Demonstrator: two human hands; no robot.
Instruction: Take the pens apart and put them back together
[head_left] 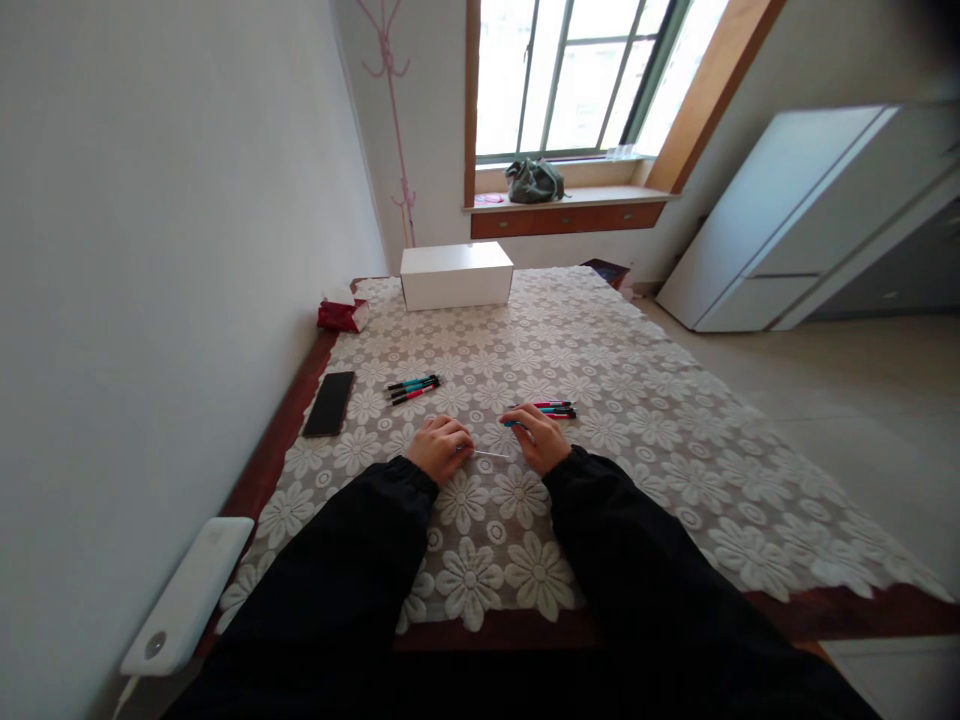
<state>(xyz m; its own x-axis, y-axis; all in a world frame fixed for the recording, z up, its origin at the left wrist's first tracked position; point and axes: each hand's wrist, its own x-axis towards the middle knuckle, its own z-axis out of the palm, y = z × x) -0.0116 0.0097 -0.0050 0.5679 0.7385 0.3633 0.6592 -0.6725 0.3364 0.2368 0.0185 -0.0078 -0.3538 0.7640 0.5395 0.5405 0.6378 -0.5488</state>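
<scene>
Your left hand (441, 447) pinches a white rod (492, 455) toward three o'clock, and your half-curled right hand (541, 438) holds a blue piece (511, 423).

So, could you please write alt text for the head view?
A person's left hand is at a thin white stick, the right hand at something blue, over a floral tablecloth. Pens lie in two groups nearby, with a black phone further left and a white box behind.

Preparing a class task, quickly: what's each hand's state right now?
Left hand: closed, holding a thin white stick.
Right hand: curled at a blue pen; grip cannot be told.
</scene>
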